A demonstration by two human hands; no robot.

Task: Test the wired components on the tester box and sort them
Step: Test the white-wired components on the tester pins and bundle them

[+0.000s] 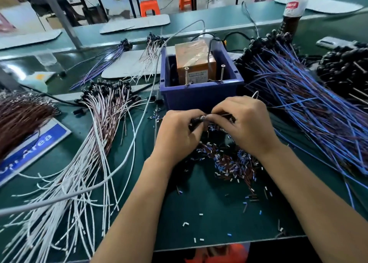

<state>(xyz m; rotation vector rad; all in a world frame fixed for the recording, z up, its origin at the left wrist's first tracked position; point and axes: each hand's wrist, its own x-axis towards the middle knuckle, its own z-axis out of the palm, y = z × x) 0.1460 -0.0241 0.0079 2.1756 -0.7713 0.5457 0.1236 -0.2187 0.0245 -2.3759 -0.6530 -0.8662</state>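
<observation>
Both hands are meeting just in front of the blue plastic bin (201,95): the left hand (177,131) is curling its fingers round a small dark wired component (201,119) with a shiny metal end, and the right hand (245,123) is pinching the same piece from the other side, though blur is making it hard to tell exactly which part the fingertips are gripping. Inside the bin, the orange-brown tester box (194,63) is sitting wrapped in clear film, with two upright screws (186,76) standing at its near edge. Blue-wired components (308,95) are lying heaped to the right of the bin, white-and-brown-wired ones (103,111) are fanning out to the left, and a brown-wired bundle (20,117) is lying at the far left over a blue sign (33,149). Cut bits of wire insulation (229,163) are littering the green mat (209,213) beneath the wrists. A cola bottle (294,9) is standing at the far right.
</observation>
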